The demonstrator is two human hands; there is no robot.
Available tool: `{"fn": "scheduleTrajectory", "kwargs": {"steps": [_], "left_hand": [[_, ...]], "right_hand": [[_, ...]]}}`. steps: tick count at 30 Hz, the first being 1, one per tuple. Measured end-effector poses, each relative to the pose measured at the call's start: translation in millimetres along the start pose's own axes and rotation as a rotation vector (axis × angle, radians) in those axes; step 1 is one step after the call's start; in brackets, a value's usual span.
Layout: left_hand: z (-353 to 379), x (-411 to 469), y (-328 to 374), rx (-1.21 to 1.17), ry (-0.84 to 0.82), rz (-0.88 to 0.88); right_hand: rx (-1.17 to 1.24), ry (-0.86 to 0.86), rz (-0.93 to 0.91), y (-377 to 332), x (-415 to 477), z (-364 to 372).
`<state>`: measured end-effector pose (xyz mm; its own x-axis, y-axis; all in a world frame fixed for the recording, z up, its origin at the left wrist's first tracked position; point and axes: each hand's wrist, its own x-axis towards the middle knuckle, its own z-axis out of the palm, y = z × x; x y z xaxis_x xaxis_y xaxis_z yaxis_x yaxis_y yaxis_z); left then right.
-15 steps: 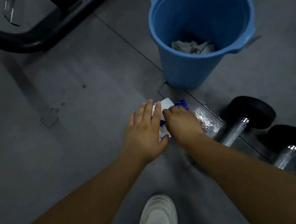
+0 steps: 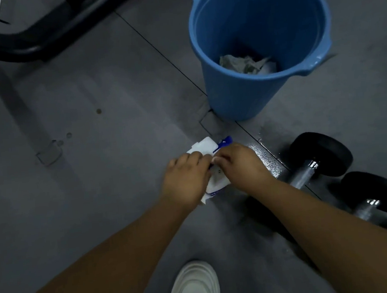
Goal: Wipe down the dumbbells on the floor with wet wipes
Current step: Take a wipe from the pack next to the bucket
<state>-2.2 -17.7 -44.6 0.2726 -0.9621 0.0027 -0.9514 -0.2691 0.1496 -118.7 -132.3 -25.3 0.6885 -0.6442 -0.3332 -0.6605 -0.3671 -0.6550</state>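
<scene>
Far left: black frame (image 2: pixel 36 45), cut off at the edge. Centre, on the floor (image 2: pixel 96 179): left hand (image 2: pixel 186 180), fingers curled over the wet wipes pack (image 2: pixel 205 146), holding it down. Right hand (image 2: pixel 241 165) pinches at the pack's top; flap or wipe, cannot tell. Far right: blue bucket (image 2: pixel 254 98), crumpled used wipes (image 2: pixel 243 64) inside. Right, near: two dumbbells (image 2: pixel 320 153), near ends hidden by the forearm or cut off.

Dim light, dark grey matte tiled floor (image 2: pixel 98 202) w/ thin diagonal seam (image 2: pixel 162 51), black tubular metal frame (image 2: pixel 36 47) at its far-left corner.
</scene>
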Motion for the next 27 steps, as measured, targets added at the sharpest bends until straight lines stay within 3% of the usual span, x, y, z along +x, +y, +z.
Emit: {"fn": "scheduleTrajectory", "kwargs": {"steps": [4,8,10,14,19,23,25,27], "left_hand": [[-24,21,-1,-0.162,0.012,-0.059],[-55,34,18,-0.961,-0.202,-0.390],[-62,39,31,-1.133,-0.205,-0.445],[-69,50,59,-1.147,-0.245,-0.382],[-79,57,96,-1.132,-0.305,-0.272],[-80,56,126,-1.062,-0.320,-0.183],[-87,56,141,-1.074,-0.277,-0.179],[-88,54,153,-1.093,-0.265,-0.223]], "right_hand": [[0.407,0.083,0.162,-4,-8,-20],[0.724,0.144,0.297,6,-18,-42],[0.952,0.120,0.368,13,-25,-53],[1.259,0.080,0.415,25,-42,-79],[1.075,0.266,0.390,45,-64,-103],[0.849,0.304,0.329,61,-80,-113],[0.856,0.296,0.324,64,-91,-119],[1.029,0.270,0.316,64,-102,-126]]}}
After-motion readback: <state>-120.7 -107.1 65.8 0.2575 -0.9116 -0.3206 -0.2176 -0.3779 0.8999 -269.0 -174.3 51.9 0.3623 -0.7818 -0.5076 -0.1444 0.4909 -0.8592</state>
